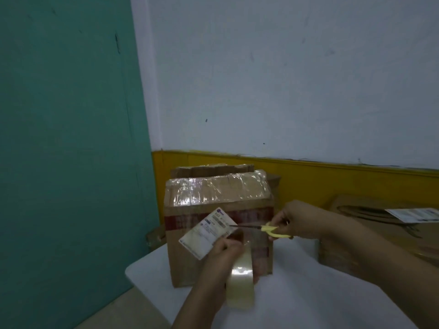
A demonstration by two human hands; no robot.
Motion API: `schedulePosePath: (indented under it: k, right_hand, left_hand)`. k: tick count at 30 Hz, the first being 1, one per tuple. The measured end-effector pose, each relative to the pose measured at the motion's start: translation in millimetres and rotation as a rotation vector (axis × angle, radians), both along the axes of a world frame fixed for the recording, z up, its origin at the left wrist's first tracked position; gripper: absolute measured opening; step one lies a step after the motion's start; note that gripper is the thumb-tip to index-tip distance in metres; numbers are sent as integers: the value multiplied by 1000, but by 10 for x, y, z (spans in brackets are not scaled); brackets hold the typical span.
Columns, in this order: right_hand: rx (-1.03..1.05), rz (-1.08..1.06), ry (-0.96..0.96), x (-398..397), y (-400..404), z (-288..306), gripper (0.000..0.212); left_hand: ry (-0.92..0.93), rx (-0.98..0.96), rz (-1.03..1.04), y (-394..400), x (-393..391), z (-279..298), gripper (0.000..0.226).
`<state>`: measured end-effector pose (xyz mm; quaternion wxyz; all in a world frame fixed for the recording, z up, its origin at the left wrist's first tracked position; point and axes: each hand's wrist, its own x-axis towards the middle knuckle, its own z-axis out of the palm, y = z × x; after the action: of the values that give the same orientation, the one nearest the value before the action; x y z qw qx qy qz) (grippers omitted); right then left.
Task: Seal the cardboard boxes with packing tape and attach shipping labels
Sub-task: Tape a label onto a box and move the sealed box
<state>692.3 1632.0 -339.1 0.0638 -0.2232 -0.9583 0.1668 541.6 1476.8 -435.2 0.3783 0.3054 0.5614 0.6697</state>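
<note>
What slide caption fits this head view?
Left hand holds label and tape roll; right hand snips with scissors before box.

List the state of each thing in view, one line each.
cardboard box: upright on the white table, top sealed with clear tape.
shipping label: held against the box front, tilted.
tape roll: held by the left hand.
scissors: gripped by the right hand, tips at the label's edge.
second label: lying on the cardboard at right.
</note>
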Motion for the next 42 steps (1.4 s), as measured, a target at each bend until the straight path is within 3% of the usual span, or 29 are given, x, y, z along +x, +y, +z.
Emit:
schedulePosePath:
  k: [3, 6, 10, 13, 15, 18, 21, 23, 26, 29, 32, 34, 38, 42]
  right_hand:
    - [37, -55, 29, 197, -196, -73, 17]
    - [86, -177, -113, 499, -394, -283, 26]
    - [160, -455, -233, 709, -511, -746, 19]
    - [234, -538, -286, 711, -558, -1069, 6]
    - [280, -586, -324, 714, -557, -1170, 9]
    - [330, -590, -58, 693, -551, -1122, 25]
    - [10, -424, 350, 537, -709, -959, 34]
    - [-185, -278, 392, 351, -825, -911, 41]
    - [-210, -289, 473, 152, -855, -916, 34]
    - [-69, -399, 441, 94, -902, -840, 29]
    - [223, -479, 303, 69, -1048, -804, 29]
    - [328, -492, 268, 60, -1117, -811, 27]
    - [37, -492, 439, 3, -1060, -841, 29]
    - [-209, -391, 549, -260, -1174, -853, 29]
  left_hand:
    - [-58, 16, -84, -75, 83, -123, 9]
    - [-55, 53, -121, -102, 177, -204, 8]
    - [-40, 48, -183, -77, 353, -232, 11]
    - [-22, 62, -208, -63, 491, -279, 16]
    - [-16, 88, -178, -75, 565, -352, 19]
    - [-2, 135, -162, -131, 625, -428, 23]
    - [28, 167, -170, -207, 656, -468, 17]
    - [48, 171, -165, -258, 685, -462, 22]
    - [103, 166, -157, -291, 688, -462, 38]
    - [156, 151, -149, -327, 704, -438, 36]
    - [315, 150, -129, -397, 778, -421, 25]
    - [354, 165, -143, -487, 788, -341, 38]
    - [320, 30, -130, -647, 567, -92, 69]
    - [390, -144, -159, -947, 204, 96, 67]
